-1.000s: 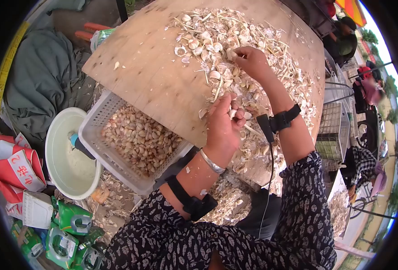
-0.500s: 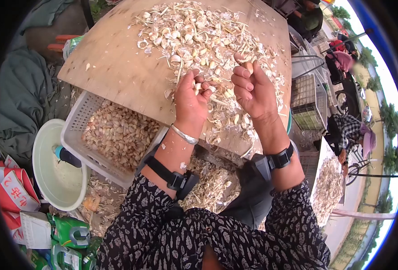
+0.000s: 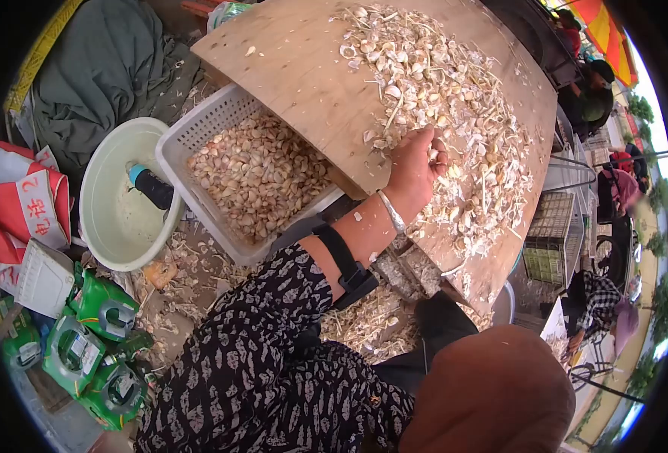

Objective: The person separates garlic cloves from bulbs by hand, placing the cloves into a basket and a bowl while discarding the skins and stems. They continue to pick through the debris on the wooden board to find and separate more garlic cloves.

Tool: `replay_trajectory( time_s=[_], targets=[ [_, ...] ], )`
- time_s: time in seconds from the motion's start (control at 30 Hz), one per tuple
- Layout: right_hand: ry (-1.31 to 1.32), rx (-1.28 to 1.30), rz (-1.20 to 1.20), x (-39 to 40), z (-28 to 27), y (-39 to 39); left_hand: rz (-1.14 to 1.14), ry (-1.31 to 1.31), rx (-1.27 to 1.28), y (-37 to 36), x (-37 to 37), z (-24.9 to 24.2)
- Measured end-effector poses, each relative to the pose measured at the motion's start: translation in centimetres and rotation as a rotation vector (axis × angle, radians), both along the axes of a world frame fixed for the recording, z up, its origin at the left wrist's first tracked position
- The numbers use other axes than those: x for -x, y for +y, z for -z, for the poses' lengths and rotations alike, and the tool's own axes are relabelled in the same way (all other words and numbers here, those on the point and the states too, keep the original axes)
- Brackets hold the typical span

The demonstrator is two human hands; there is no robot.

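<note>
My left hand [image 3: 415,167] is over the near part of the board, its fingers curled closed around a pale garlic clove [image 3: 433,155], only partly visible. A silver bangle circles that wrist, with a black strap further up the forearm. Beside and beyond the fingers spreads a heap of garlic cloves, skins and dry stalks [image 3: 477,128] on the wooden board [image 3: 311,68]. A large, smooth, rounded piece of bare skin [image 3: 492,392] fills the lower right, very near the camera; it looks like part of my raised right arm. No fingers of my right hand show.
A grey plastic crate [image 3: 174,140] of garlic cloves [image 3: 258,177] sits partly under the board's left edge. Left of it stands a pale green basin [image 3: 100,219] with a dark object inside. Green packs [image 3: 100,302] lie lower left. Other people work at the far right near stacked crates [image 3: 549,234].
My right hand has left the heap, and a bare arm part now looms near the camera. My left hand remains over the garlic. The view has shifted, so the board appears further right.
</note>
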State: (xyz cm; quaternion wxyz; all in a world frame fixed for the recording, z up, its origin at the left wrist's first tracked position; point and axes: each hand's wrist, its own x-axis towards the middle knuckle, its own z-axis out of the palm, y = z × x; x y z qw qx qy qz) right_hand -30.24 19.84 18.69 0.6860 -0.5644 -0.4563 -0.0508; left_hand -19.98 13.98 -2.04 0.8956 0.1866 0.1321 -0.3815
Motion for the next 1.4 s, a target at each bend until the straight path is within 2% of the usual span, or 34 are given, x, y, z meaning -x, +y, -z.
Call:
replay_trajectory(
  time_s=[0.03,0.1,0.27,0.33,0.37,0.43,0.47,0.5,0.53,0.57,0.6,0.63,0.67,0.7,0.73,0.8,0.83,0.87,0.9,0.97,1.0,1.03,1.1,1.17,1.23,1.3,1.37,1.4],
  targets=[
    [0.005,-0.004,0.004,0.1,0.2,-0.2,0.000,-0.014,0.017,0.1,-0.2,0.0],
    [0.181,-0.078,0.181,0.7,0.6,-1.2,0.016,-0.027,0.038,-0.1,-0.9,-0.4],
    [0.620,-0.339,0.738,7.2,2.2,-5.0,0.016,-0.011,0.188,3.3,-3.1,-0.4],
    [0.602,-0.279,1.539,11.1,4.7,-9.6,-0.005,-0.084,0.154,7.6,-4.9,-2.4],
    [0.603,-0.200,1.791,14.1,6.2,-13.2,-0.032,-0.141,0.108,10.4,-5.3,-3.2],
    [0.664,0.140,2.097,21.5,10.0,-19.8,-0.177,-0.499,-0.233,15.8,-7.0,-2.8],
    [0.769,0.267,2.094,26.8,12.9,-24.7,-0.221,-0.641,-0.408,18.3,-8.0,-1.9],
    [0.771,0.254,2.093,29.3,14.6,-26.2,-0.269,-0.786,-0.581,20.2,-9.1,-0.7],
    [1.022,0.991,2.046,31.2,15.9,-27.0,-0.266,-0.798,-0.582,21.5,-10.4,0.6],
    [1.201,1.746,1.812,31.7,16.5,-27.7,-0.296,-1.278,-0.934,22.4,-11.8,2.1],
    [0.907,1.597,1.982,30.6,17.1,-27.8,-0.322,-1.753,-1.303,22.8,-12.9,2.5],
    [0.620,1.430,2.109,28.6,17.5,-26.9,-0.257,-1.646,-1.302,21.2,-12.9,0.9],
    [0.645,1.160,2.094,24.5,16.8,-25.5,-0.184,-1.533,-1.298,18.7,-12.2,-0.9],
    [0.681,0.861,1.987,20.3,16.7,-24.5,-0.100,-1.529,-1.246,15.7,-12.3,-1.5],
    [0.757,0.673,1.848,15.3,15.5,-22.0,-0.014,-1.526,-1.185,12.3,-12.9,-1.9],
    [0.410,0.813,1.607,7.7,15.0,-19.9,-0.029,-1.979,-1.156,5.9,-15.4,0.0],
    [0.262,0.783,1.521,4.3,15.6,-19.4,-0.053,-2.090,-1.171,3.2,-16.7,1.6],
    [0.182,0.869,1.457,1.3,15.5,-18.9,-0.088,-2.205,-1.187,1.1,-17.7,2.5],
    [0.089,0.946,1.397,-1.5,17.0,-19.5,-0.076,-2.210,-1.182,-0.2,-18.2,2.8],
    [0.082,1.053,1.233,-5.3,19.0,-19.7,0.171,-2.369,-1.282,-1.7,-18.7,2.7],
    [0.096,1.182,1.166,-6.3,19.8,-19.7,0.322,-2.342,-1.282,-2.0,-18.7,2.3],
    [0.111,1.310,1.088,-6.9,20.4,-19.6,0.332,-2.343,-1.289,-1.9,-18.4,2.0],
    [0.070,1.269,1.124,-7.2,21.2,-19.5,0.473,-2.362,-1.284,-1.4,-18.1,1.9],
    [0.018,1.237,1.164,-7.0,21.5,-19.6,0.416,-2.382,-1.295,-0.9,-17.9,1.9],
    [0.086,1.222,1.342,-6.1,21.5,-19.9,0.325,-2.307,-1.304,-0.9,-18.2,2.6],
    [0.152,1.192,1.410,-5.1,20.2,-20.1,0.273,-2.336,-1.285,-0.2,-18.0,2.3],
    [0.546,0.771,1.483,-2.7,17.1,-19.8,0.279,-2.039,-1.270,0.6,-16.5,0.8],
    [0.599,0.560,1.436,-1.4,16.6,-19.9,0.260,-1.866,-1.168,0.7,-16.8,1.1]
  ],
)
